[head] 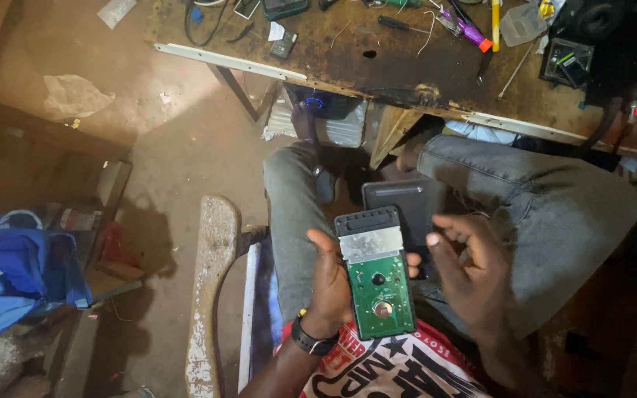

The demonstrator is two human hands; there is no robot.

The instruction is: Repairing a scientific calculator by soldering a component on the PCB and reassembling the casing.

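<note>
We see the left hand point(329, 284) closed around a green rectangular circuit board with a silver metal strip and black plastic connector end point(374, 274), thumb laid on the board's left edge, fingertips showing past its right edge. The board sits upright over the lap, above the grey jeans point(547, 206). Just right of the board, the right hand point(470, 269) hangs open, fingers curled loosely, holding nothing, not touching it. Behind the board's top lies a dark rectangular plastic casing point(407, 203) on the thigh. Well above the board stretches a worn wooden workbench point(377, 63) strewn with tools. Left of the board stands a pale wooden bench plank point(211, 280); far left, a blue bag point(16, 276)
</note>
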